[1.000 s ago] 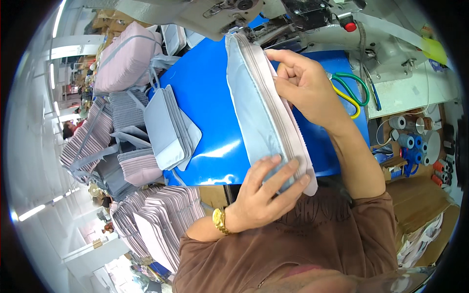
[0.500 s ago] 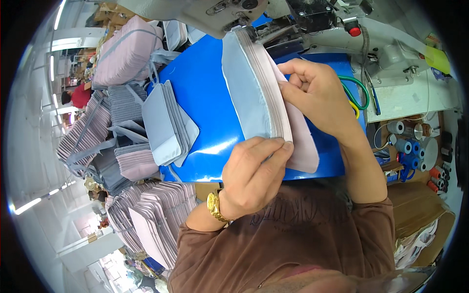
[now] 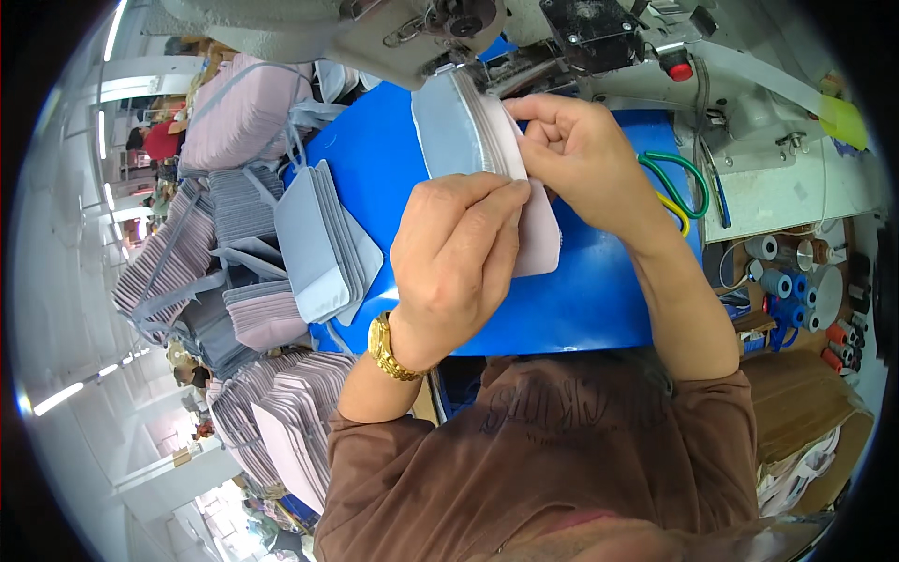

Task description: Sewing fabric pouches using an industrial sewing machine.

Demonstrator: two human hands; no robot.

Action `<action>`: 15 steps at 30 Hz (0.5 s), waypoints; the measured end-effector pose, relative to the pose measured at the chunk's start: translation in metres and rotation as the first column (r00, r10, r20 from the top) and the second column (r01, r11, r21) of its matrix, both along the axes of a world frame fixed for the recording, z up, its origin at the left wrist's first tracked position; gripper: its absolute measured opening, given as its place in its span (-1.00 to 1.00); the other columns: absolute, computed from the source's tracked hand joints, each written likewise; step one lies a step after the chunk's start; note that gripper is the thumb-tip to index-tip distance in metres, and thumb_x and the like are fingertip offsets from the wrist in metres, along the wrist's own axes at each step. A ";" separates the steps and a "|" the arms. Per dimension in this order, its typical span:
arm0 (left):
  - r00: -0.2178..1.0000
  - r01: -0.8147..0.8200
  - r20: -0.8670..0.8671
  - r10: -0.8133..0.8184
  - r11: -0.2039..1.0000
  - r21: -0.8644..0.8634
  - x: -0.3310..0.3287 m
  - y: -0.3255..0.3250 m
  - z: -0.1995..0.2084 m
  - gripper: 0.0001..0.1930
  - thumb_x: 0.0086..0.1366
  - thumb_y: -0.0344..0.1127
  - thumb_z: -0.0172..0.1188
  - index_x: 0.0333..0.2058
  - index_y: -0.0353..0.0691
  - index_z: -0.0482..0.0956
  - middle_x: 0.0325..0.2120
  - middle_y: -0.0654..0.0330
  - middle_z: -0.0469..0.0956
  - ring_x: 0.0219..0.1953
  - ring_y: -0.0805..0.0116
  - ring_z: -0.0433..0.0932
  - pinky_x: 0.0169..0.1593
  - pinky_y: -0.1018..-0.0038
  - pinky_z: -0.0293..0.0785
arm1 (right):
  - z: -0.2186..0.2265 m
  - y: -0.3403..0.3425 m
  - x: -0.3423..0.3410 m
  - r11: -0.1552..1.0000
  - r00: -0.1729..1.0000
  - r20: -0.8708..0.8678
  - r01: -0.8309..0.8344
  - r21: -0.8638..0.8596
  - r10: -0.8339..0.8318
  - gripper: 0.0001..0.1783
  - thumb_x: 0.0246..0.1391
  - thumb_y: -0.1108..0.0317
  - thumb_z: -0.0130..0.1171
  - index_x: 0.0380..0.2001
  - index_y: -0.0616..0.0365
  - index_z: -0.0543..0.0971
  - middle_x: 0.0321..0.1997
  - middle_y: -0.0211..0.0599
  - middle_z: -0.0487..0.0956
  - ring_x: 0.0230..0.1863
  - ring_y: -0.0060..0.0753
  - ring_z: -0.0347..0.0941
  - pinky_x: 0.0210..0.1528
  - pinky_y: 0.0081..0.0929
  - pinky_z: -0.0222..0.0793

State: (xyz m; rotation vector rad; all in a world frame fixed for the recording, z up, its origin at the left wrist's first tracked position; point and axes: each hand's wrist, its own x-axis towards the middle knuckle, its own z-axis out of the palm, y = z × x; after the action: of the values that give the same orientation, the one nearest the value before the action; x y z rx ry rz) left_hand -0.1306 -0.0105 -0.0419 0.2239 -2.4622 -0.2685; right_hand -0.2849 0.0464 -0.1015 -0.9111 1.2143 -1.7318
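Note:
A layered fabric panel (image 3: 451, 126), grey-blue on one face with pale pink layers along its right side, lies under the sewing machine head (image 3: 412, 37). My left hand (image 3: 459, 248) pinches its near edge, fingers bent over the layers and hiding part of them. On the right side, my right hand (image 3: 585, 155) is closed with thumb and forefinger on the pink layer (image 3: 537, 234), whose loose lower end hangs over the blue work surface (image 3: 599, 300). The far end of the panel reaches close beneath the machine; the needle cannot be made out.
A small stack of grey panels (image 3: 318, 244) rests on the blue surface's left side. Tied bundles of pink and grey panels (image 3: 248, 112) crowd the left. Green-handled scissors (image 3: 684, 173) lie at right, near thread spools (image 3: 791, 290). A red button (image 3: 679, 70) sits on the machine.
The panel has moved away from me, further under the machine head. Both hands moved with it, the left one more clearly, and less of the panel shows now.

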 end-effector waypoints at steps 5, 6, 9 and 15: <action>1.000 0.018 0.011 -0.018 1.000 -0.009 -0.009 -0.019 0.000 -0.72 0.00 -0.62 0.33 -0.25 -0.31 0.64 -0.32 0.12 0.60 -0.30 0.17 0.55 -0.26 0.37 0.49 | 0.000 -0.001 -0.003 1.000 0.999 -0.034 0.004 0.000 -0.004 -0.72 0.12 0.39 0.17 -0.15 0.37 0.60 -0.61 -0.43 0.55 -0.60 -0.71 0.45 -0.55 -0.67 0.37; 1.000 0.017 0.012 -0.017 1.000 -0.009 -0.011 -0.024 0.000 -0.72 0.00 -0.62 0.33 -0.25 -0.31 0.64 -0.32 0.12 0.60 -0.30 0.17 0.55 -0.26 0.37 0.49 | 0.001 -0.002 -0.002 1.000 1.000 -0.022 -0.003 0.014 0.003 -0.73 0.12 0.41 0.17 -0.16 0.37 0.60 -0.61 -0.43 0.55 -0.60 -0.70 0.45 -0.55 -0.67 0.38; 0.999 0.045 0.026 -0.043 0.997 -0.065 -0.020 -0.034 -0.003 -0.75 0.03 -0.59 0.32 -0.25 -0.30 0.63 -0.30 0.12 0.60 -0.29 0.16 0.55 -0.23 0.36 0.50 | 0.001 0.000 -0.002 1.000 1.000 0.015 0.004 0.030 -0.005 -0.75 0.12 0.41 0.16 -0.20 0.38 0.61 -0.61 -0.43 0.55 -0.60 -0.68 0.46 -0.55 -0.66 0.39; 0.996 0.069 0.075 -0.057 0.985 -0.156 -0.030 -0.057 -0.006 -0.75 0.09 -0.51 0.33 -0.20 -0.29 0.62 -0.22 0.08 0.59 -0.25 0.13 0.54 -0.19 0.35 0.50 | 0.009 -0.003 -0.001 0.994 0.997 0.040 0.070 0.080 -0.073 -0.78 0.12 0.40 0.18 -0.25 0.35 0.62 -0.63 -0.42 0.54 -0.61 -0.69 0.45 -0.56 -0.64 0.39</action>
State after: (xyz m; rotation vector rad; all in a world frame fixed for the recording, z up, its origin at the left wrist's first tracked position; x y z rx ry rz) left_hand -0.1603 -0.0674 -0.0482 0.0889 -2.5484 -0.0924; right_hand -0.2864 0.0435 -0.0928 -0.7892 1.2919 -1.7379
